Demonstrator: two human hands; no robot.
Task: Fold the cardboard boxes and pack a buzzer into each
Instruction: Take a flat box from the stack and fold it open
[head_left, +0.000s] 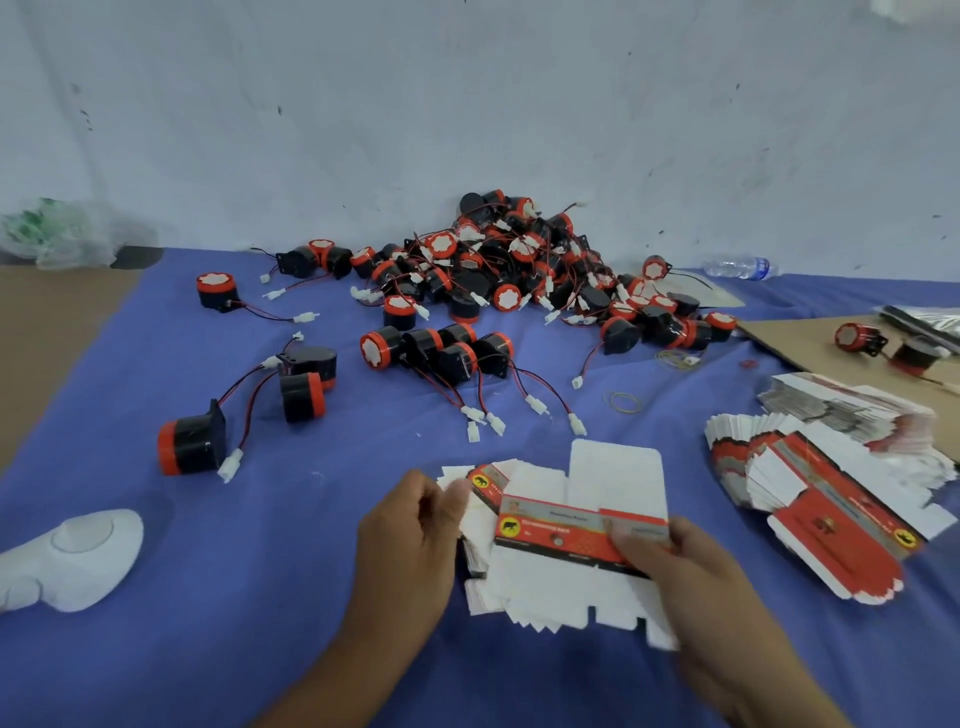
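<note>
Holding one flat box blank (550, 532) over a small stack of blanks (519, 597) on the blue cloth (208, 649), our right hand (691, 577) pinches its red panel while our left hand (410, 530) grips the stack's edge. We judge the task barely begun: no box stands folded, and the buzzers (519, 270) lie heaped, unpacked, well beyond.

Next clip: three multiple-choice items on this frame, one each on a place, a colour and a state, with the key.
1. Where does the water bottle lie? A near edge; B far left; C far right, by the wall.
2. The table cloth is: A blue; B green; C yellow.
3. The box in the right hand is: A closed; B flat, flaps spread; C torn apart.
Key: 1 C, it lies on its side near the wall at right; 2 A, plainly blue; 3 B, white flaps stick out above and below.
</note>
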